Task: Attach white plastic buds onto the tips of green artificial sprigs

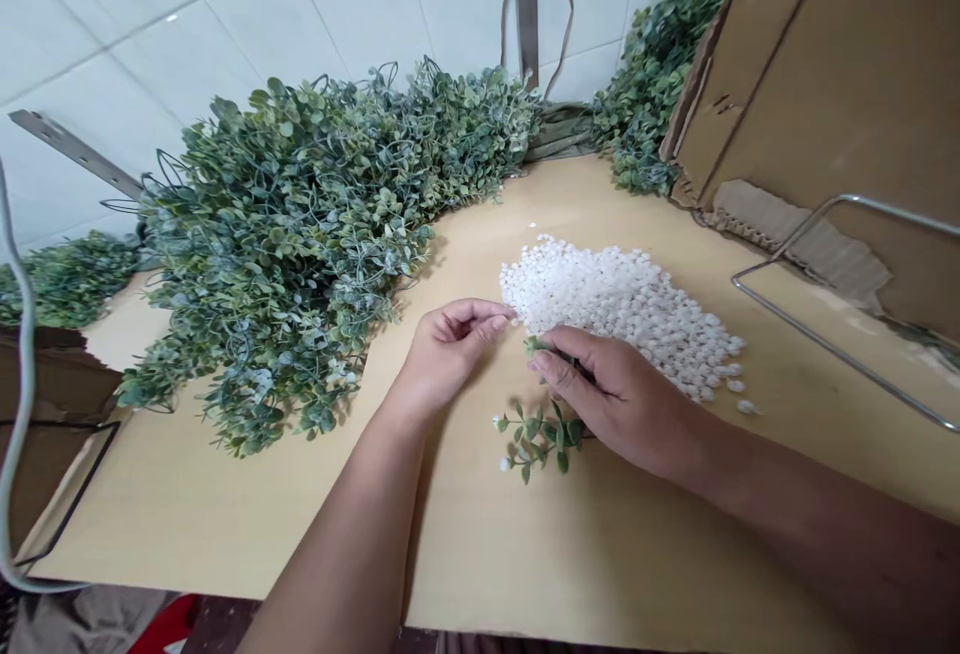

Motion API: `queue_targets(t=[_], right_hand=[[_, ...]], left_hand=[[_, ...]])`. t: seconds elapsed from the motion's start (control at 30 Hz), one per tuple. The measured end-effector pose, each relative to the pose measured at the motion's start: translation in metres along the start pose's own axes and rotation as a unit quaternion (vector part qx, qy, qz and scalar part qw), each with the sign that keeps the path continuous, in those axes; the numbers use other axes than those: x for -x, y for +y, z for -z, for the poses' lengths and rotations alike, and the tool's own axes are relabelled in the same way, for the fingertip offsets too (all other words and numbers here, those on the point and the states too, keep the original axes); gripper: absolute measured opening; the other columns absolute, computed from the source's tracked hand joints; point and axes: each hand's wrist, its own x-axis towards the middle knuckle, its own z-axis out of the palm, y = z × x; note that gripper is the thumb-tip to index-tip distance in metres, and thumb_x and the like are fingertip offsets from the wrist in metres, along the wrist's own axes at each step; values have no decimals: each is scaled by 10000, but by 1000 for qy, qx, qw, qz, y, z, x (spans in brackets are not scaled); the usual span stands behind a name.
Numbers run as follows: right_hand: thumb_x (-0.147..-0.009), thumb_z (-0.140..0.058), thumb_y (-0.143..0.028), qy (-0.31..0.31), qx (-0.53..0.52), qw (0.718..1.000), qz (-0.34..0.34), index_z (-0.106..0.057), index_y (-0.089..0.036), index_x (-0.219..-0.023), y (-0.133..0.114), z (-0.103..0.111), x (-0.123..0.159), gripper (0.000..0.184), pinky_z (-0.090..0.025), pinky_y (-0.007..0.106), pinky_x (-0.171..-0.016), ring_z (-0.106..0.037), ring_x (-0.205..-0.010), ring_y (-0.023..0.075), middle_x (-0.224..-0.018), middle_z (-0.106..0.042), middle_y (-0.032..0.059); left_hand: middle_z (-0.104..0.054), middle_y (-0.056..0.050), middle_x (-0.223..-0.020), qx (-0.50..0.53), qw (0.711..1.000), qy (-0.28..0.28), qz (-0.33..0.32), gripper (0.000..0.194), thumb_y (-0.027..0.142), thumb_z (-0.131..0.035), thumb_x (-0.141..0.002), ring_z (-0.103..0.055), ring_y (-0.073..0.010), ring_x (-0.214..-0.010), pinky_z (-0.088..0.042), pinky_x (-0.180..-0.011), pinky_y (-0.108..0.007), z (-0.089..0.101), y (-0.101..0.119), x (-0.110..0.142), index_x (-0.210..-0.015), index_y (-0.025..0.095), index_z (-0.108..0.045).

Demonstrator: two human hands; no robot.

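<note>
- The right hand (615, 384) is closed on a sprig (532, 427), thumb against fingers, one small green tip poking out past the thumb.
- More of the sprig shows below that hand, its long axis running roughly sideways, leafy end to the left; two ends there carry white.
- The left hand (454, 339) has thumb and forefinger together at the near left edge of the white bits (600, 284); I can't tell whether one is pinched between them.
- From the left fingertips, the green tip lies just to the right and slightly nearer the person, with a small gap between.
- The white bits spread beyond both hands and off to the right; the left fingertips are at their edge.
- Room to move runs over the table (480, 554) toward its near edge.
- The heap (315, 204) of greenery bounds the left, a wire frame (832, 344) and carton (847, 64) the right.
</note>
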Motion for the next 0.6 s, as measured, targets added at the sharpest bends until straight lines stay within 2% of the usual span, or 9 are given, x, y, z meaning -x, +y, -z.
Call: queue_targets(t=[0.07,0.13,0.27,0.37,0.47,0.53,0.6], right_hand=[[-895,-362,-305,-11,9,1000,-12,-333,-211,-625,0,-1,0,287,-284,253,-514,-336,-519,102,-545,-309,-58],[-881,-362,-280,-20,16,1000,-18,-307,-214,-609,0,-3,0,286,-279,256,-514,-327,-519,105,-536,-297,-56],[-855,-371,-255,-31,11,999,-29,-302,-214,-595,0,-7,-1,273,-279,257,-515,-328,-528,110,-534,-300,-52],[-847,-386,-281,-24,-3,999,-34,-301,-215,-587,2,-10,-2,281,-274,256,-504,-315,-524,109,-532,-289,-55],[-849,-395,-320,-21,-39,998,-44,-313,-215,-589,5,-9,-3,292,-280,251,-494,-319,-514,104,-528,-296,-59],[-856,-400,-346,-20,-70,996,-50,-339,-211,-593,6,-8,-3,302,-292,249,-494,-338,-512,101,-532,-319,-58],[-856,-413,-364,-12,-97,994,-54,-373,-204,-595,7,-6,-5,309,-298,246,-498,-351,-514,98,-534,-337,-57]], left_hand=[[-679,-37,-756,-100,992,69,-25,53,171,-656,-708,-591,-130,-694,-468,-707,-260,2,-11,-6,-727,150,-701],[-657,-44,-771,-204,973,96,-52,99,160,-629,-726,-581,-147,-725,-460,-726,-278,2,-20,-12,-779,155,-712],[-633,-52,-812,-339,933,86,-84,201,151,-581,-759,-579,-178,-790,-451,-753,-300,-2,-28,-17,-908,183,-712],[-638,-52,-807,-372,919,90,-89,168,141,-574,-758,-584,-183,-792,-443,-758,-304,-4,-28,-19,-831,193,-716],[-658,-42,-792,-318,938,116,-69,119,152,-588,-744,-579,-165,-739,-442,-737,-299,-3,-28,-20,-755,188,-702],[-669,-32,-751,-209,969,125,-29,74,174,-615,-722,-571,-144,-681,-447,-689,-278,-2,-25,-17,-727,169,-689],[-669,-15,-687,-70,991,110,13,63,208,-670,-679,-556,-116,-614,-449,-640,-249,-3,-20,-12,-705,152,-681]])
